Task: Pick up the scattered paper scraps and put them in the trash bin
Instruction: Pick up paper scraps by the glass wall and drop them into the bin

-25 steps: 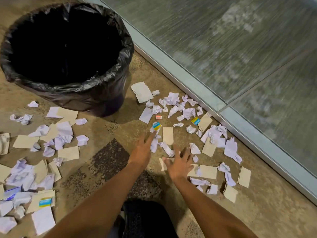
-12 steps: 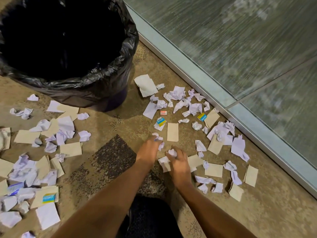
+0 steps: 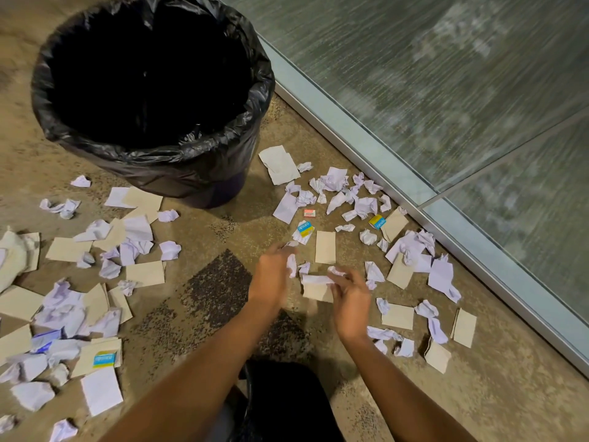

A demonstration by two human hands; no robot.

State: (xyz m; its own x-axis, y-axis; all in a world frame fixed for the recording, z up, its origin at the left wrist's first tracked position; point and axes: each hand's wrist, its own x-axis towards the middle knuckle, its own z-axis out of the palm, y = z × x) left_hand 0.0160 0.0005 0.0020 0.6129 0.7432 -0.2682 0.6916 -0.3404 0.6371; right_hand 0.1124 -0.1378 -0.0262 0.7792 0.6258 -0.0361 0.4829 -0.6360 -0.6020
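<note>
1. Far to the left of the trash bin (image 3: pixel 153 90), a thick heap of white and tan paper scraps (image 3: pixel 63 314) spread over the floor (image 3: pixel 197 330), a blue-and-yellow printed piece (image 3: pixel 104 359) lying among them.
2. Just in front of the bin's left side, more tan cards and crumpled white bits (image 3: pixel 134 231), loose on the floor and close to its base.
3. Bin itself upright, lined with a black bag (image 3: pixel 191 154) folded over the rim, inside too dark to read.
4. In front of the bin and a little right, left hand (image 3: pixel 274 275) lifted off the floor, fingers curled around a crumpled white scrap (image 3: pixel 291 264).
5. Just right of that, right hand (image 3: pixel 350 301) also raised, fingertips pinched on a white strip (image 3: pixel 315 279) with a tan card (image 3: pixel 315 291) hanging beneath it; whether the card is gripped or only lying below, cannot tell.
6. Between the hands and the bin, an upright tan rectangle (image 3: pixel 325 247) flat on the floor, beside a blue-and-yellow label (image 3: pixel 305 229) and a small red tag (image 3: pixel 309 213).
7. Right of the bin, a large creased sheet (image 3: pixel 279 164) near its base, then a dense scatter of crumpled white pieces (image 3: pixel 350 196) running toward the metal window sill (image 3: pixel 366 138).
8. Farthest right of the bin, tan cards and white scraps (image 3: pixel 439 275) strewn along the sill, glass pane (image 3: pixel 446 74) beyond.
</note>
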